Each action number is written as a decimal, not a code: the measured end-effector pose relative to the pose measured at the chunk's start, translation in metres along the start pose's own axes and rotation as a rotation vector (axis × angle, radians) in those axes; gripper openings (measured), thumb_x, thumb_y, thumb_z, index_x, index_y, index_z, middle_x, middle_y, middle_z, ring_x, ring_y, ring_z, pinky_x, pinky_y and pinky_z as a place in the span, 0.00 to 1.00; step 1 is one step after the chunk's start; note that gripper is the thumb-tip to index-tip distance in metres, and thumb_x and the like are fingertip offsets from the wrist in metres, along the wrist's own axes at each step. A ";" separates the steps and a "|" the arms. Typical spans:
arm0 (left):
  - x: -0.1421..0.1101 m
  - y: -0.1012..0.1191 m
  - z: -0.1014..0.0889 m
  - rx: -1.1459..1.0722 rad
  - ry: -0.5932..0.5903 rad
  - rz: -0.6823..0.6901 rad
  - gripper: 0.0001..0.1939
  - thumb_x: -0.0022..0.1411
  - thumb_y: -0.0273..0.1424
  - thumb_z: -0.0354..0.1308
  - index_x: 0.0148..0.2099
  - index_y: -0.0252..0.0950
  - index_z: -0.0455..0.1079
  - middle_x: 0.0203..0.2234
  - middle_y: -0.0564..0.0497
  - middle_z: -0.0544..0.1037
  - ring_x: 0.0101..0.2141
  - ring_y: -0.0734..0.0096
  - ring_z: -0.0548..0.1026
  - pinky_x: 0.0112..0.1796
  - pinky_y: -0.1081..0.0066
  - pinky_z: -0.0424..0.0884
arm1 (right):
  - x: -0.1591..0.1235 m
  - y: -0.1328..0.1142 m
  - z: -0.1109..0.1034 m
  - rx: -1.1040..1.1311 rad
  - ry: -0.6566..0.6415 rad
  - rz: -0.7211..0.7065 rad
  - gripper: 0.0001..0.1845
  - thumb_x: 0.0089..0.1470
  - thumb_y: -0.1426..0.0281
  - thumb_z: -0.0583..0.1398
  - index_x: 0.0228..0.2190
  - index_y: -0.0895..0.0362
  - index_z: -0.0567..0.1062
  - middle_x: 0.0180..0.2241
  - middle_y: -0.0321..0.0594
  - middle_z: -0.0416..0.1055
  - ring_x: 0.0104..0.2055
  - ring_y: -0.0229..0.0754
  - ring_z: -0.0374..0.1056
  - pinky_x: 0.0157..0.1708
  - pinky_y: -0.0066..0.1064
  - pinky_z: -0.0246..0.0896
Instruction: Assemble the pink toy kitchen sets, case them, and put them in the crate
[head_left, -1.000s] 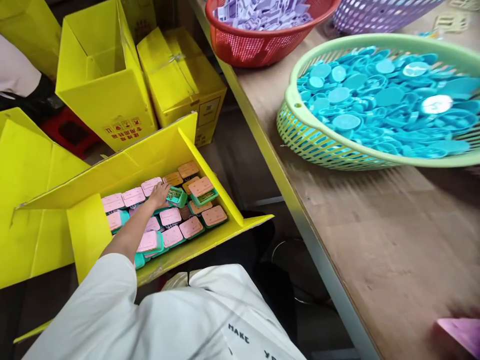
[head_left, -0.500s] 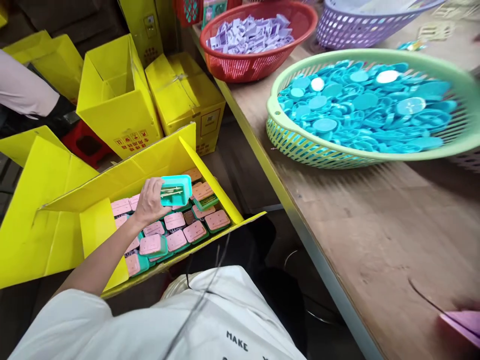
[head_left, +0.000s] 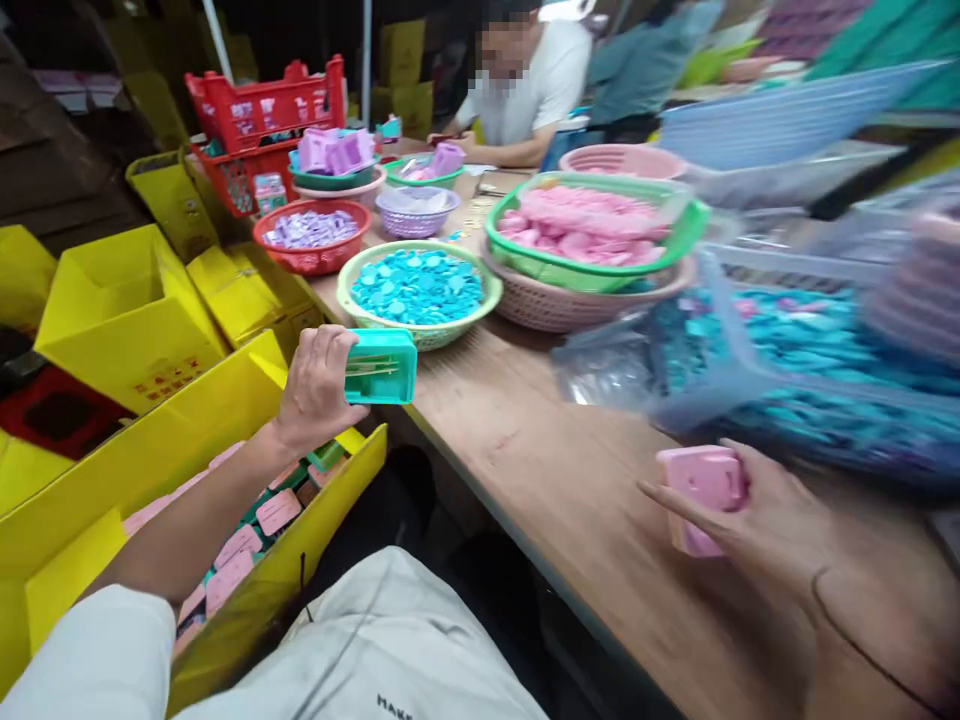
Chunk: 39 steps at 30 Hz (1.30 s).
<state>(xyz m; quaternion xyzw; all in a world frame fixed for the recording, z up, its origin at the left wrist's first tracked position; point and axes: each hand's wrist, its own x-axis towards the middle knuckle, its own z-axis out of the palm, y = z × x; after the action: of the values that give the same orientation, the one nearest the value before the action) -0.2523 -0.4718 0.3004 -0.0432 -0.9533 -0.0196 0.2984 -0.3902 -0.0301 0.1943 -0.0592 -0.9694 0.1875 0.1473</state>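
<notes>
My left hand grips a teal plastic box by one end, its open side facing me. A few thin, pale gold sticks lie inside. Hand and box are in the air between the yellow carton and the table edge. On the right, over the table, my right hand has its fingers around a pink plastic box-like piece, slightly blurred. Below my left forearm, the open yellow carton holds several small boxes with pink tops and teal sides.
On the wooden table stand a green basket of blue pieces, a red basket of lilac pieces, a green basket of pink pieces and a clear bin. More yellow cartons stand left. A person sits across the table.
The view has swung right and up. My left hand has lifted the teal box from above the carton to beside the table edge. My right hand with the pink piece has come fully into view.
</notes>
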 end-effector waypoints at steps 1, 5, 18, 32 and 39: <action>0.011 0.012 0.002 -0.024 0.015 0.032 0.35 0.47 0.34 0.65 0.57 0.38 0.57 0.50 0.43 0.67 0.52 0.48 0.67 0.54 0.51 0.66 | 0.002 0.006 -0.005 -0.040 -0.035 0.032 0.42 0.40 0.39 0.67 0.51 0.52 0.79 0.40 0.63 0.77 0.43 0.54 0.74 0.38 0.47 0.62; 0.052 0.064 0.014 -0.103 0.044 0.141 0.37 0.43 0.31 0.68 0.56 0.37 0.58 0.51 0.42 0.67 0.51 0.47 0.67 0.54 0.50 0.66 | -0.009 -0.012 -0.049 -0.017 0.117 -0.163 0.34 0.50 0.49 0.67 0.54 0.54 0.76 0.53 0.64 0.69 0.57 0.57 0.66 0.54 0.49 0.59; 0.094 0.168 0.044 -0.176 -0.026 0.234 0.29 0.48 0.30 0.63 0.53 0.34 0.61 0.47 0.39 0.70 0.51 0.46 0.67 0.49 0.51 0.67 | -0.020 -0.121 -0.088 0.128 0.359 -0.837 0.09 0.60 0.66 0.61 0.42 0.52 0.78 0.52 0.45 0.70 0.55 0.52 0.61 0.50 0.43 0.55; 0.075 0.158 0.078 -0.271 0.037 0.252 0.32 0.44 0.27 0.64 0.54 0.35 0.60 0.49 0.39 0.69 0.48 0.49 0.66 0.50 0.53 0.68 | -0.015 -0.098 -0.055 0.195 0.257 -0.932 0.09 0.63 0.67 0.59 0.35 0.52 0.80 0.52 0.44 0.71 0.55 0.49 0.60 0.48 0.42 0.54; 0.072 0.159 0.087 -0.348 -0.052 0.217 0.32 0.44 0.30 0.65 0.54 0.32 0.62 0.48 0.39 0.69 0.48 0.50 0.66 0.50 0.54 0.68 | -0.011 -0.094 -0.048 0.260 0.192 -0.917 0.07 0.62 0.67 0.60 0.39 0.53 0.79 0.52 0.45 0.71 0.52 0.49 0.64 0.46 0.41 0.59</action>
<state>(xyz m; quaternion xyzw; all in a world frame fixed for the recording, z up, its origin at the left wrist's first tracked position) -0.3458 -0.3033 0.2724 -0.1972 -0.9326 -0.1504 0.2621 -0.3706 -0.1019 0.2698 0.3762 -0.8460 0.2167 0.3095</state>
